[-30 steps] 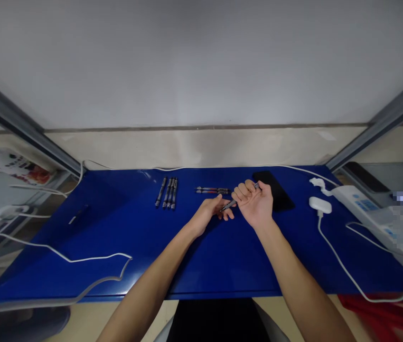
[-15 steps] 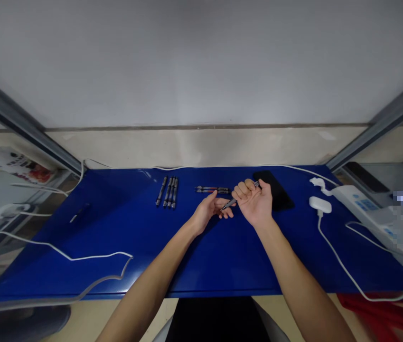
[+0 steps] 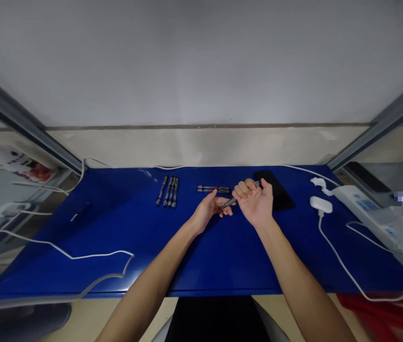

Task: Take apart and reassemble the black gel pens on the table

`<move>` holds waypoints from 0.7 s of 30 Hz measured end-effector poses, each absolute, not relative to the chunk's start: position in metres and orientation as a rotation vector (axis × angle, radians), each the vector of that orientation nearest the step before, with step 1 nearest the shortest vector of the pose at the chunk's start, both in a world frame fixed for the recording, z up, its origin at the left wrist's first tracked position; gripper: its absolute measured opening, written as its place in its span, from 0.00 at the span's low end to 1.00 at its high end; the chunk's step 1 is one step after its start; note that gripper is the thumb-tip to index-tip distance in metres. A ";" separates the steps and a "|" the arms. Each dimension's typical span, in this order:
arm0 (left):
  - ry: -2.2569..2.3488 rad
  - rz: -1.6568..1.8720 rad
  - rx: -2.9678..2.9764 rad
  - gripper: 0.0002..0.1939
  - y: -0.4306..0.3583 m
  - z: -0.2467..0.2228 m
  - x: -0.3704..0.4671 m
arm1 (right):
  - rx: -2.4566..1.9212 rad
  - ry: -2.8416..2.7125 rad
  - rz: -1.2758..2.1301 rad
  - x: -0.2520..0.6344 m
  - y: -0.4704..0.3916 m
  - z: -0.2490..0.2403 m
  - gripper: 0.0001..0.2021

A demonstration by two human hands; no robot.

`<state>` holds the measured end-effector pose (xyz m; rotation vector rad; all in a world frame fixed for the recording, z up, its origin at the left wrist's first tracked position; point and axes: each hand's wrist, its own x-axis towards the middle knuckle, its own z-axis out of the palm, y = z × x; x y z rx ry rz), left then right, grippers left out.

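My right hand [image 3: 253,202] is closed around a grey pen [image 3: 229,203], palm turned up, with the pen's far end showing beside the thumb. The pen's tip points left, at the fingers of my left hand [image 3: 208,212]. Those fingers are apart, the thumb raised clear of the pen; whether they touch the tip is hard to see. Just behind the hands, a pair of pens [image 3: 212,189] lies sideways on the blue table [image 3: 222,256]. Farther left, a row of several dark pens [image 3: 167,192] lies side by side, pointing away from me.
A black flat device [image 3: 275,190] lies behind my right hand. On the right are a white charger [image 3: 321,204] with its cable and a white power strip [image 3: 361,204]. A white cable [image 3: 98,256] crosses the left side. A bottle [image 3: 18,161] stands beyond the left frame.
Almost nothing differs. The pen in my right hand has shifted very slightly at its tip, and the whole view has moved a little.
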<state>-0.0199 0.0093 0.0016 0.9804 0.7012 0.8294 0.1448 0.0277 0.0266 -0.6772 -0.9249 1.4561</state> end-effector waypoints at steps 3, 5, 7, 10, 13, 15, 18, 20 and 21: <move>0.689 0.825 0.978 0.35 0.009 0.001 -0.020 | -0.674 -0.910 1.469 0.144 0.028 0.026 0.19; 0.678 0.825 0.974 0.35 0.009 0.001 -0.020 | -0.659 -0.879 1.485 0.144 0.028 0.026 0.19; 0.675 0.828 0.970 0.35 0.009 0.000 -0.020 | -0.644 -0.842 1.494 0.144 0.028 0.026 0.19; 0.683 0.828 0.969 0.35 0.010 0.000 -0.020 | -0.628 -0.760 1.519 0.144 0.027 0.027 0.20; 0.688 0.824 0.959 0.35 0.010 0.000 -0.020 | -0.541 -0.654 1.609 0.144 0.027 0.028 0.19; 0.691 0.824 0.948 0.35 0.009 0.001 -0.020 | -0.448 -0.586 1.669 0.144 0.026 0.029 0.18; 0.696 0.826 0.937 0.35 0.009 0.002 -0.020 | -0.364 -0.519 1.718 0.143 0.026 0.030 0.17; 0.700 0.828 0.935 0.36 0.008 0.004 -0.020 | -0.344 -0.496 1.734 0.143 0.026 0.030 0.16; 0.702 0.829 0.935 0.36 0.008 0.004 -0.020 | -0.337 -0.488 1.738 0.143 0.026 0.030 0.16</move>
